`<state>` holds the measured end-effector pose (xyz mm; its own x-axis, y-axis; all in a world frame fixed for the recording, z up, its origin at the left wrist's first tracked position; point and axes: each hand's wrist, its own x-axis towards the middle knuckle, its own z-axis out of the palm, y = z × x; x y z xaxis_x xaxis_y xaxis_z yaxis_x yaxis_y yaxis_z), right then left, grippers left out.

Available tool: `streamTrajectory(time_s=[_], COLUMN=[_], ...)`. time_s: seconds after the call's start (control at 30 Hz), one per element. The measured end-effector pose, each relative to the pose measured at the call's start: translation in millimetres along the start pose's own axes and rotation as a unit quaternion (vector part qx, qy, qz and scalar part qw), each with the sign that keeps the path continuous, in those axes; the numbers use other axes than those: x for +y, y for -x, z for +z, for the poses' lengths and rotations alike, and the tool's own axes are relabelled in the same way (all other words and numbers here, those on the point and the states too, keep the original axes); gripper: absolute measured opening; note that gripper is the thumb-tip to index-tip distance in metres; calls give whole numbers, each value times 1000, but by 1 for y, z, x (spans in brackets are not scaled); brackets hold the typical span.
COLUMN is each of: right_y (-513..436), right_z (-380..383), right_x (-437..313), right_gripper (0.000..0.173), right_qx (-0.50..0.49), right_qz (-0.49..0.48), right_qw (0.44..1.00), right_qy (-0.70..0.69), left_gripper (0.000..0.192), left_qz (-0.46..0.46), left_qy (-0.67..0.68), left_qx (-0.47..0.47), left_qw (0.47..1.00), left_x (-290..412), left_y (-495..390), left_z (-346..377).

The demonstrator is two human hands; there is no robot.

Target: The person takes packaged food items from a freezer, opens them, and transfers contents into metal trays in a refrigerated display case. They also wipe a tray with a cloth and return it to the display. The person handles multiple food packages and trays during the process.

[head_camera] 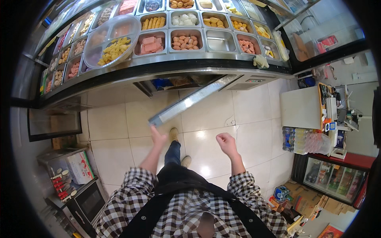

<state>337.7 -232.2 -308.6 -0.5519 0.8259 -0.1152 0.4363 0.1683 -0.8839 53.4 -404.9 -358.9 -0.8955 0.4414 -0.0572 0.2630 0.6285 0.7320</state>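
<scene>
My left hand (158, 136) is at the free end of a swung-out refrigerator cabinet door (190, 101), its fingertips touching the edge and its thumb held apart. Whether the fingers grip the door I cannot tell. My right hand (227, 143) hangs over the tiled floor with curled fingers and nothing visible in it. Behind the door, the low compartment (178, 82) holds blue and brown packages, partly hidden. Above it, a clear round plastic bowl (89, 50) with yellow food pieces (114, 51) rests across several metal food pans.
The counter holds pans of sausages (185, 43), pink slabs (151, 44) and one empty pan (221, 41). A crumpled cloth (261, 61) lies on its front edge. A microwave oven (89, 202) stands lower left. Bottle packs (306, 140), a drinks fridge (333, 177) and cardboard boxes (309, 199) line the right.
</scene>
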Motion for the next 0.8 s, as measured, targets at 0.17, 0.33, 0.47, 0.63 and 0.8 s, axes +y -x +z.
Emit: streamTrajectory(time_s=[0.17, 0.33, 0.47, 0.63, 0.8], right_y=[-21, -63, -76, -83, -123], right_z=[-13, -17, -37, -75, -58], right_x=[49, 85, 101, 108, 80], right_gripper=[40, 62, 61, 54, 30], right_qx=[65, 138, 181, 202, 361], right_qz=[120, 239, 333, 350, 11], right_qw=[990, 959, 917, 892, 804], right_qy=[-34, -65, 123, 204, 473], left_gripper=[59, 28, 19, 30, 27], left_qz=[136, 54, 329, 469, 464], left_qy=[-25, 17, 31, -96, -147], left_qx=[-319, -449, -135, 173, 198], left_qw=[938, 892, 934, 861, 851], left_x=[-10, 3, 70, 173, 205], left_y=[155, 118, -8, -152, -222], left_z=[-11, -26, -36, -56, -46])
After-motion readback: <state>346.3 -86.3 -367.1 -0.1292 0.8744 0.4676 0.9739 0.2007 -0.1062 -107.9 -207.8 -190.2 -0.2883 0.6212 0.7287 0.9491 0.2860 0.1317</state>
